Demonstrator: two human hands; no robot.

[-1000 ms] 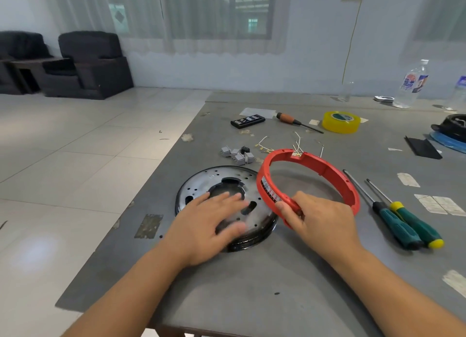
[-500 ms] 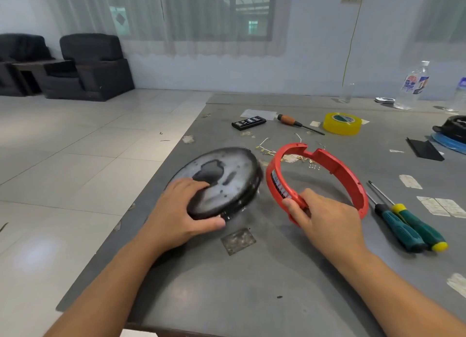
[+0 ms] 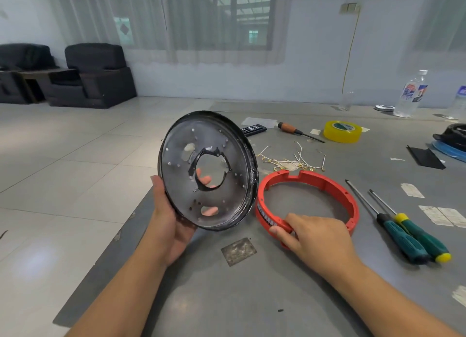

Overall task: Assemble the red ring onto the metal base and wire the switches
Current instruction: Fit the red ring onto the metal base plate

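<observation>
The left hand [image 3: 169, 225] grips the round perforated metal base disc [image 3: 208, 170], holding it tilted on edge above the left edge of the grey surface [image 3: 252, 299]; fingertips show through its holes. The right hand [image 3: 315, 236] pinches the near rim of the red plastic ring [image 3: 327, 183], which apparently lies flat mid-surface, just beside the disc.

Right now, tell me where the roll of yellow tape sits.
In the head view, the yellow tape roll lies flat on the table, far right, just beyond the orange-handled screwdriver and the loose wires.
</observation>
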